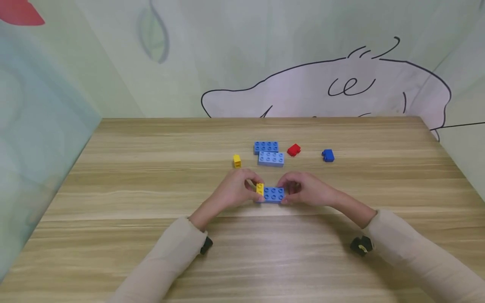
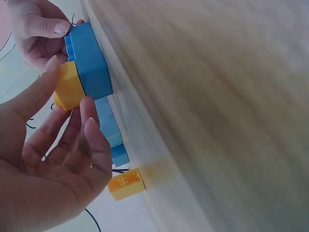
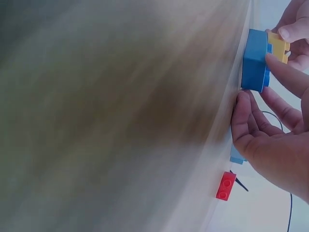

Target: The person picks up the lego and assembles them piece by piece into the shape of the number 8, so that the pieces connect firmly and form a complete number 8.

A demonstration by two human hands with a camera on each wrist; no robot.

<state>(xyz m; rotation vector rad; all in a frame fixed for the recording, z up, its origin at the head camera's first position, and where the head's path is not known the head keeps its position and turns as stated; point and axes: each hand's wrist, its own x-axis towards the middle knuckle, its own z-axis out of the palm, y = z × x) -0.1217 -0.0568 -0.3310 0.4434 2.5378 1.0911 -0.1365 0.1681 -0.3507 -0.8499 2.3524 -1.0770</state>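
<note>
L hand point(image 1: 238, 187) pinches slim yellow plastic brick point(image 1: 259, 188), prob. atop oblong blue plastic brick point(image 1: 273, 194). R hand point(image 1: 310, 189) grips blue's opp. end.

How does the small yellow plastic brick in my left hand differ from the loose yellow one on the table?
The held yellow plastic brick sits on a larger rectangular blue plastic brick; the loose yellow plastic brick lies on the wood-grain table. The held brick's studs face up; the loose brick is tipped over, hollow underside showing. The left hand pinches the held brick; nothing grips the loose brick. Both are small and yellow.
</note>
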